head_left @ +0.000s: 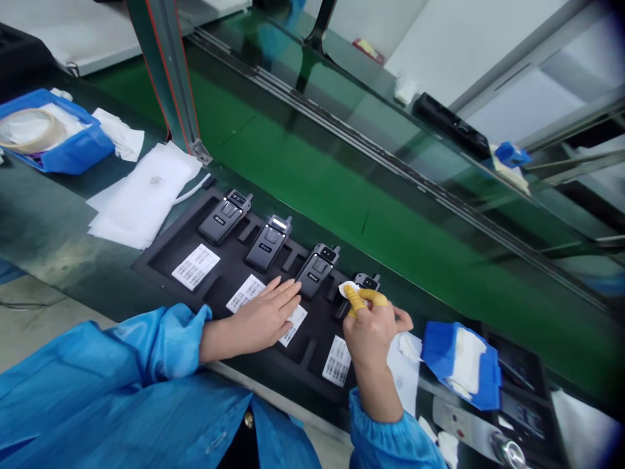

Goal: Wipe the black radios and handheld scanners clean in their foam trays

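Note:
My left hand [261, 320] lies flat with fingers stretched out over a black foam tray [219, 293], its fingertips at the lower end of a black handheld radio [317, 270]. Under its palm are partly covered white barcode labels [294, 326]. My right hand [372, 329], with yellow finger cots on some fingers, pinches a small white wipe [347, 288]. The wipe rests against the rightmost radio [367, 281], which the hand largely covers. Two more radios lie in the tray to the left, one [268, 243] with a lit strip near its top.
Left of the tray are white sheets [146, 189] and a blue bin [73, 153] holding a tape roll. On the right stand another blue bin [434, 352] with white cloths and a metal-topped bottle [508, 449]. A metal post [178, 85] rises behind, beside a green belt [342, 189].

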`<state>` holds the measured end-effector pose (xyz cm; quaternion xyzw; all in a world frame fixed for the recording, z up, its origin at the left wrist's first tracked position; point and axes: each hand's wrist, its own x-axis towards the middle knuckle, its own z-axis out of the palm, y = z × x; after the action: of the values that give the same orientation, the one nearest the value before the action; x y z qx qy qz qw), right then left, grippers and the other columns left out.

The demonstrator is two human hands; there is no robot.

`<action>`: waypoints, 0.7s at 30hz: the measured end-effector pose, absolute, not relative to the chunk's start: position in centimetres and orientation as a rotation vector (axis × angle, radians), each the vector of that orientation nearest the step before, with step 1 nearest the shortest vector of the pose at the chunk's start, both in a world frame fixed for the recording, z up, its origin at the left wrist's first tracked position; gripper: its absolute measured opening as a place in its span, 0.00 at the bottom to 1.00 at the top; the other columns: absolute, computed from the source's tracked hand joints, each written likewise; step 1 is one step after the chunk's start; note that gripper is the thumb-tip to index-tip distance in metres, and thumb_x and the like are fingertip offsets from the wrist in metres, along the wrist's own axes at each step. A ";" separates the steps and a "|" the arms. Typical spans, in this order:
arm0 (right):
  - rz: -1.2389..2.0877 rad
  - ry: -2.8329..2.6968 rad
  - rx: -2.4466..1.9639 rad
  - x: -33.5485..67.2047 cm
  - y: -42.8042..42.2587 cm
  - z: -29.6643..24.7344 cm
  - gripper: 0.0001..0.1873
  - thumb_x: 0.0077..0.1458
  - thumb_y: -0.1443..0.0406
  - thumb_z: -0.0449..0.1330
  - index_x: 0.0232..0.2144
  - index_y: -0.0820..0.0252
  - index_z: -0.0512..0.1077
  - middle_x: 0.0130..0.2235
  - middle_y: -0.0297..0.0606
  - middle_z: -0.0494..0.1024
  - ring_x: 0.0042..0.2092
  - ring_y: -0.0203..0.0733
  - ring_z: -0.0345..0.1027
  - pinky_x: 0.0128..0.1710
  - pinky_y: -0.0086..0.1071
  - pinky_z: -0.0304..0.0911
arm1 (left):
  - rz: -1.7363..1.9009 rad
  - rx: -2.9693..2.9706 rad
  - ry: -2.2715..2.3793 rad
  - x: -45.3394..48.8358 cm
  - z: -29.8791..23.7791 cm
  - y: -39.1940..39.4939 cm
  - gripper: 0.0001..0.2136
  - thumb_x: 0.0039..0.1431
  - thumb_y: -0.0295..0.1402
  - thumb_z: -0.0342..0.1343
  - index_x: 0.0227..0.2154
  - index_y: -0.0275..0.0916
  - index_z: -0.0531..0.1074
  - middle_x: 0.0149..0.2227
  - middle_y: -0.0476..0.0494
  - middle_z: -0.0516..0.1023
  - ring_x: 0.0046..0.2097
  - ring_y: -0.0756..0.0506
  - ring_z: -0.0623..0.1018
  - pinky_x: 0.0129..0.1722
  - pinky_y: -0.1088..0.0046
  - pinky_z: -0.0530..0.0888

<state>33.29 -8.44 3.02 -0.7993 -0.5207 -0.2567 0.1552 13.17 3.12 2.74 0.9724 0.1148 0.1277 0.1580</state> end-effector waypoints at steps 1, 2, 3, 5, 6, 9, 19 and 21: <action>-0.753 -1.460 -2.279 33.5 -8.6 3.0 0.11 0.40 0.74 0.51 0.27 0.59 0.68 0.28 0.34 0.67 0.33 0.39 0.60 0.42 0.40 0.46 | 0.377 2.786 0.339 12.6 3.1 3.6 0.19 0.61 0.32 0.49 0.53 0.27 0.65 0.60 0.29 0.62 0.62 0.36 0.61 0.61 0.54 0.58; -0.778 -1.434 -2.270 33.9 -8.8 3.1 0.11 0.39 0.74 0.51 0.26 0.59 0.68 0.27 0.33 0.66 0.33 0.40 0.59 0.42 0.40 0.46 | 0.390 2.794 0.365 11.9 3.5 4.2 0.19 0.62 0.32 0.48 0.53 0.27 0.65 0.60 0.30 0.62 0.62 0.36 0.61 0.61 0.53 0.58; -0.801 -1.423 -2.262 34.2 -9.0 3.2 0.10 0.38 0.74 0.51 0.25 0.59 0.68 0.27 0.33 0.65 0.33 0.40 0.58 0.41 0.40 0.46 | 0.404 2.803 0.408 11.2 3.8 4.8 0.18 0.63 0.32 0.47 0.52 0.28 0.66 0.60 0.30 0.62 0.62 0.36 0.61 0.61 0.52 0.57; -0.843 -1.428 -2.249 34.8 -8.9 3.7 0.08 0.38 0.73 0.51 0.24 0.59 0.67 0.26 0.34 0.65 0.33 0.41 0.57 0.40 0.39 0.45 | 0.434 2.817 0.519 9.9 4.2 5.9 0.17 0.63 0.32 0.46 0.52 0.28 0.67 0.60 0.30 0.61 0.63 0.36 0.59 0.61 0.50 0.57; -0.861 -1.429 -2.240 35.1 -8.6 4.0 0.09 0.39 0.73 0.51 0.24 0.59 0.68 0.26 0.35 0.65 0.32 0.41 0.56 0.39 0.39 0.44 | 0.441 2.818 0.574 9.4 4.2 6.3 0.17 0.63 0.32 0.46 0.52 0.29 0.67 0.61 0.30 0.60 0.63 0.35 0.58 0.61 0.49 0.56; -0.862 -1.455 -2.197 35.0 -5.9 5.0 0.09 0.39 0.72 0.51 0.24 0.58 0.69 0.27 0.35 0.66 0.32 0.41 0.55 0.38 0.39 0.43 | 0.407 2.801 0.666 8.6 3.7 6.7 0.18 0.62 0.33 0.48 0.53 0.31 0.65 0.62 0.32 0.57 0.64 0.34 0.55 0.60 0.48 0.56; -0.591 -1.976 -2.021 28.6 7.5 4.6 0.13 0.44 0.76 0.51 0.25 0.58 0.73 0.37 0.37 0.71 0.39 0.39 0.57 0.46 0.42 0.42 | 0.420 2.686 0.695 8.2 2.6 5.8 0.20 0.62 0.34 0.48 0.56 0.33 0.62 0.61 0.37 0.61 0.64 0.39 0.56 0.64 0.50 0.44; -0.538 -2.053 -2.014 28.0 8.1 4.3 0.13 0.45 0.77 0.52 0.24 0.58 0.74 0.38 0.36 0.72 0.40 0.39 0.58 0.48 0.43 0.41 | 0.425 2.677 0.703 8.1 2.6 5.9 0.20 0.62 0.34 0.48 0.55 0.34 0.63 0.60 0.37 0.62 0.64 0.39 0.57 0.64 0.51 0.45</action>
<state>28.03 8.10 4.33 -0.6843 -0.6977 -0.1827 0.1077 8.14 5.90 2.61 0.9421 0.2474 0.1495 0.1700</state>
